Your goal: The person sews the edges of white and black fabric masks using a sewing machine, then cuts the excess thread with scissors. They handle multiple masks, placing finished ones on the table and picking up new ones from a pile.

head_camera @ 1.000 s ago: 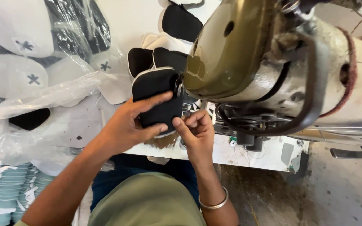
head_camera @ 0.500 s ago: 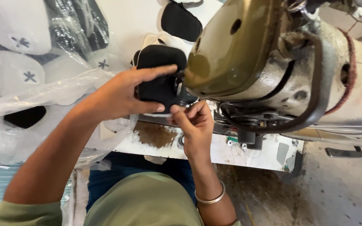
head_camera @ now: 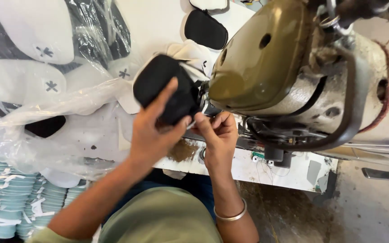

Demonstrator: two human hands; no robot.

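Observation:
A black oval fabric piece (head_camera: 158, 83) lies under the head of an olive-green sewing machine (head_camera: 257, 58). My left hand (head_camera: 151, 130) presses flat on that piece, fingers spread over its near end. My right hand (head_camera: 217, 132) pinches the piece's edge right at the needle area, fingertips closed on it. A metal bangle (head_camera: 230, 216) sits on my right wrist. White fabric pieces (head_camera: 194, 49) lie beneath and behind the black one.
Another black oval piece (head_camera: 205, 29) lies farther back on the white table (head_camera: 284, 173). White cut pieces with cross marks (head_camera: 28, 81) sit in clear plastic at the left. A stack of teal and white pieces (head_camera: 10, 202) is at lower left.
The black piece has shifted away from me and turned under the machine head. My left hand slid forward with it, and my right hand stayed by the needle.

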